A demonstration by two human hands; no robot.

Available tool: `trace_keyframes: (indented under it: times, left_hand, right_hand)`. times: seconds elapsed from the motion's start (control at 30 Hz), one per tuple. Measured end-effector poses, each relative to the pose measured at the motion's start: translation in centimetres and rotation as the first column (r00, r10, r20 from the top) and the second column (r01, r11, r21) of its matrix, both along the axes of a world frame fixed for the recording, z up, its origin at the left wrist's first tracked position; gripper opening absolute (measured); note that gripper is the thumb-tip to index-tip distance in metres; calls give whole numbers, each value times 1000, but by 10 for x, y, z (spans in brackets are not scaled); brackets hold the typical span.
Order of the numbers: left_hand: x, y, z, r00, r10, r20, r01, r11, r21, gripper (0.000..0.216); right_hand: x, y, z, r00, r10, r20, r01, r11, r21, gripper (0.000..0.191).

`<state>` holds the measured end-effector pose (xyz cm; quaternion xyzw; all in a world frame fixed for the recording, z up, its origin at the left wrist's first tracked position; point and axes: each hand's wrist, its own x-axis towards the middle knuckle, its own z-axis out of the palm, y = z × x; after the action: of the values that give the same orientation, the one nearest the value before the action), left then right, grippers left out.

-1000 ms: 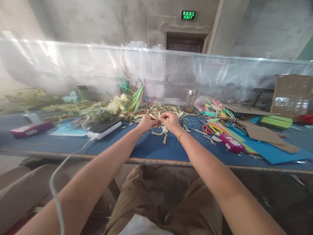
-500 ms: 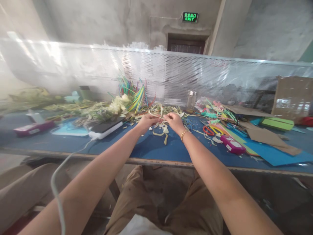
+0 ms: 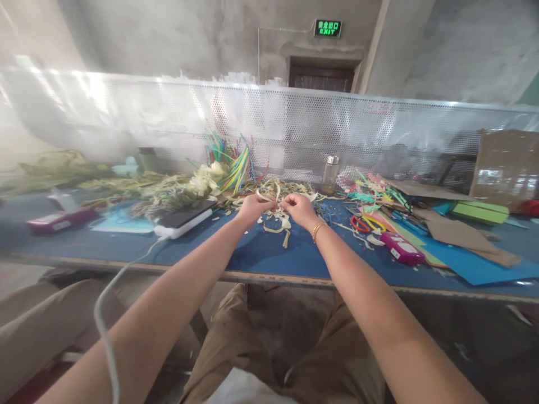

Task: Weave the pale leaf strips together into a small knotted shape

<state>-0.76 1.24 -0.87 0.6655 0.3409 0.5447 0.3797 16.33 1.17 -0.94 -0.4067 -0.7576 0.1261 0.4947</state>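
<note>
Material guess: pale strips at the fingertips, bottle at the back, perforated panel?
Pale strips: possibly paper or dried husk, matte; thin and curling, too small to settle.
Bottle: glass or clear plastic, see-through; its shiny silver cap looks like metal.
Perforated panel: probably metal, grey with bright reflections and regular holes.

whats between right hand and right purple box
Head view: a red loop, a yellow loop and pale scraps lie between the right hand and purple box.

Hands (image 3: 300, 210) w/ pale strips (image 3: 265, 196), tbl (image 3: 269, 255)
</note>
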Motion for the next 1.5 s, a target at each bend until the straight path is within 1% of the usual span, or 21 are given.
trace_keyframes:
  times: [0.13, 0.2, 0.27, 0.37, 0.47, 0.57, 0.77, 0.93, 1.07, 1.2, 1.3, 1.4, 1.43, 1.5]
  left_hand:
    - [-1, 1, 0, 1000, 3, -7, -4, 1000, -24, 23]
    - [-2, 1, 0, 998, -39, -42, 37, 998, -52, 29]
    - [-2, 0, -1, 991, -113, -73, 108, 991, -74, 33]
    - [-2, -1, -2, 978, -200, -61, 193, 976, -98, 39]
    - [-1, -2, -3, 975, -219, -28, 214, 969, -121, 44]
    - [-1, -2, -3, 974, -224, -31, 218, 967, -130, 44]
    - [-1, -3, -1, 973, -220, -73, 213, 972, -100, 37]
    - [0, 0, -2, 983, -154, -101, 149, 987, -61, 23]
    - [1, 2, -5, 986, -128, -110, 124, 991, -40, 13]
    - [2, 2, -7, 989, -123, -82, 117, 990, -75, 13]
    - [1, 0, -6, 985, -166, -51, 160, 981, -114, 18]
    - [-1, -1, -4, 969, -235, 78, 246, 948, -204, 22]
    - [-1, -1, -3, 961, -243, 136, 269, 933, -238, 22]
    - [-2, -1, -1, 945, -241, 221, 299, 911, -283, 21]
  right_hand:
    - [2, 1, -1, 1000, 7, -20, -8, 999, -33, 18]
    - [4, 1, -1, 998, 4, -58, -7, 999, -50, 19]
    - [5, 2, -1, 994, 5, -113, -13, 998, -66, 19]
    - [5, 2, 0, 983, 26, -184, -40, 996, -75, 19]
    - [3, 1, 1, 970, 45, -239, -66, 995, -80, 18]
    - [2, -1, 1, 961, 56, -269, -83, 992, -90, 19]
    - [2, -1, 2, 966, 53, -251, -78, 993, -92, 19]
    - [-1, 0, 0, 979, 76, -190, -88, 994, -58, 17]
    - [-2, 2, -3, 989, 28, -143, -32, 999, -26, 16]
    - [-4, 5, -6, 990, -30, -136, 30, 1000, -5, 14]
    - [-2, 6, -6, 987, -7, -160, 4, 1000, -18, 15]
    - [4, 6, -3, 983, 11, -183, -17, 999, -32, 18]
    - [5, 6, -2, 986, 1, -164, -7, 999, -33, 17]
    - [8, 5, -1, 997, -19, -75, 18, 1000, -19, 15]
